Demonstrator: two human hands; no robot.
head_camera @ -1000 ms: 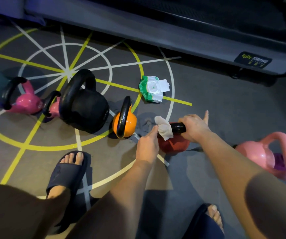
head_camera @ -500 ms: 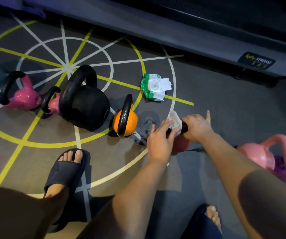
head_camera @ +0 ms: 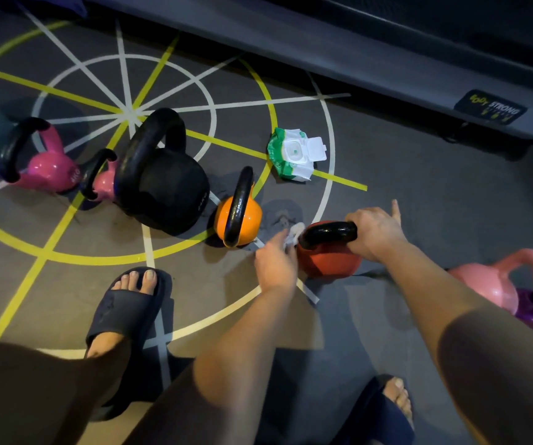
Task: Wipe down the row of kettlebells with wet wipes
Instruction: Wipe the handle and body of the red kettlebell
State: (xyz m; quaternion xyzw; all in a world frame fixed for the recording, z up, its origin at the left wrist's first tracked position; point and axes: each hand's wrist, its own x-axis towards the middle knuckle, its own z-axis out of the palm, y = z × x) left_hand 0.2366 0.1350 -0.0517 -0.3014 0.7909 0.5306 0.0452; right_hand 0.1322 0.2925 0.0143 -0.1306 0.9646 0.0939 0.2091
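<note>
Red kettlebell (head_camera: 329,261) on floor (head_camera: 419,194), steadied by right hand (head_camera: 376,234) wrapped round handle (head_camera: 329,232). Wipe (head_camera: 295,232) pinched in left hand (head_camera: 275,263) against handle's end. Risk: damp handle slipping from grasp, weight tipping into orange kettlebell (head_camera: 241,220) just beside.

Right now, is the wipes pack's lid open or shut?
Open: the wet wipes pack has its flip lid swung back, baring the opening.

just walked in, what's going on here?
A person is wiping kettlebells on the gym floor. The right hand grips the red kettlebell by its black handle; the left hand holds a white wipe against the handle's left end. The orange kettlebell and black kettlebell stand to its left, and the wipes pack lies open behind them.
</note>
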